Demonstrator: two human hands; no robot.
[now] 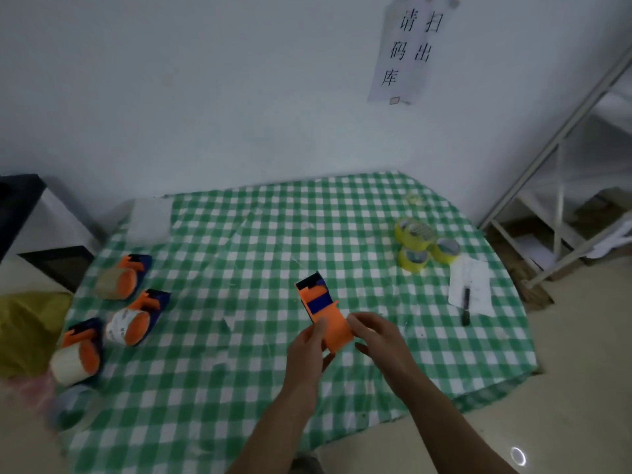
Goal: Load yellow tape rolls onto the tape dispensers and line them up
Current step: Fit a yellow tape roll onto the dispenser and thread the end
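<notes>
While left hand [309,350] and right hand [376,336] both grip empty orange dispenser [333,326] over mid desk [239,251], three loaded dispensers [136,319] sit grouped at left. Yellow tape rolls [415,234] cluster far right, well apart. Likely past halfway: roll fitting and lining-up remain.

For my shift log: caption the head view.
Left hand and right hand hold an empty orange dispenser; yellow rolls wait nearby.

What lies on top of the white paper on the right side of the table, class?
A slim black tool, perhaps a pen or knife, lies on the white paper, its lower end overhanging onto the checked cloth. Whatever is beneath the paper is covered.
</notes>
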